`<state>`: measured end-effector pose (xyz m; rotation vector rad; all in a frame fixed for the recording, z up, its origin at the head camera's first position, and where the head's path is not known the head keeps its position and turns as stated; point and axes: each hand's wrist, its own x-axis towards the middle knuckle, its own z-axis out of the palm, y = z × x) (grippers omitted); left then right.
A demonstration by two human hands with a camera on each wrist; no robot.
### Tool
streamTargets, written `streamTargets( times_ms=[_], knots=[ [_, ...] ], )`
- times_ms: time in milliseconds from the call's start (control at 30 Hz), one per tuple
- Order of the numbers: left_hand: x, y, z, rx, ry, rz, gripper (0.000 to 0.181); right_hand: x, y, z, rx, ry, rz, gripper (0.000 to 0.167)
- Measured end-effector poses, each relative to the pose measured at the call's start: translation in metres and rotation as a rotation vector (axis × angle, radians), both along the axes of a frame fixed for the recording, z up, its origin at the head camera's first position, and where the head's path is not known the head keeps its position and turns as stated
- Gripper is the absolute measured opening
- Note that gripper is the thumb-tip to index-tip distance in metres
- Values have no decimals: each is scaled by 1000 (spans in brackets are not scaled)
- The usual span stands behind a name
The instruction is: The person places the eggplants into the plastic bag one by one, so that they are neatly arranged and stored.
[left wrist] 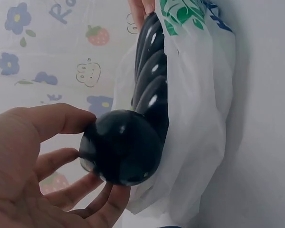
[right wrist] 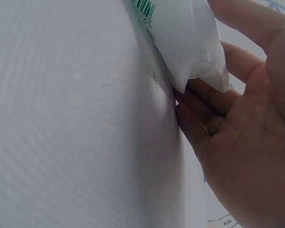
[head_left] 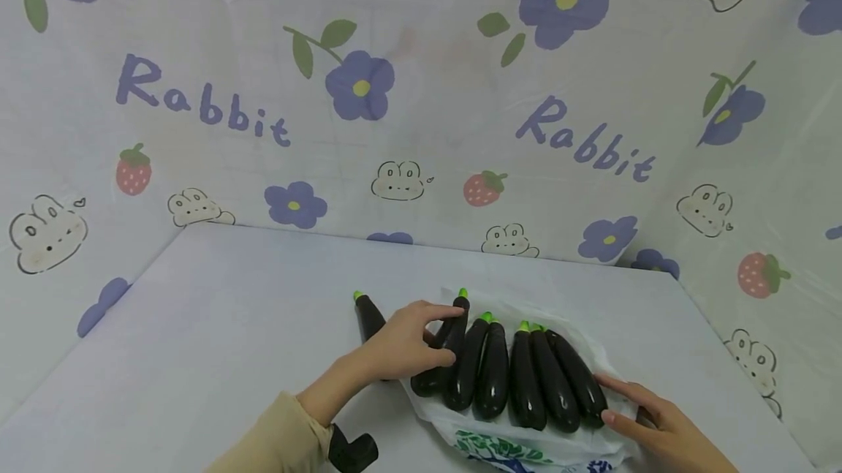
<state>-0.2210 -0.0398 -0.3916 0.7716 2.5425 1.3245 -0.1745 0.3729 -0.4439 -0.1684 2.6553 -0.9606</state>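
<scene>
Several dark, glossy eggplants lie side by side on a white plastic bag [head_left: 500,433], green stems pointing away. At the row's left end, my left hand [head_left: 401,341] holds an eggplant [head_left: 454,338] between thumb and fingers. The left wrist view shows the fingers around the rounded end of that eggplant [left wrist: 123,147]. My right hand [head_left: 658,422] rests at the row's right end, its fingertips touching the side of the last eggplant [head_left: 579,371] and the bag. In the right wrist view, the right fingers [right wrist: 232,61] lie beside the bag with little curl.
Another eggplant [head_left: 370,318] lies on the white table [head_left: 197,356] left of the bag, partly hidden behind my left hand. A black device [head_left: 353,451] sits by my left sleeve. Behind the table hangs a cloth [head_left: 421,129] printed with flowers and rabbits.
</scene>
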Motion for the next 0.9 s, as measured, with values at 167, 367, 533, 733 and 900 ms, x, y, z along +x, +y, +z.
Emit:
streamTargets(
  times_ms=[167, 367, 533, 733, 900],
  knots=[
    [-2, 0, -3, -27, 4, 11, 66, -1, 3, -1, -22, 6, 4, 62],
    [-4, 4, -6, -74, 22, 33, 64, -1, 5, -3, -18, 0, 1, 63],
    [-6, 6, -7, -127, 25, 32, 62, 0, 1, -3, -26, -14, -13, 66],
    [-7, 5, -4, -177, -1, 8, 60, 0, 1, -3, -54, -40, -33, 68],
    [-8, 9, -5, -156, 15, 41, 59, -1, 2, -3, -45, -35, -29, 67]
  ],
)
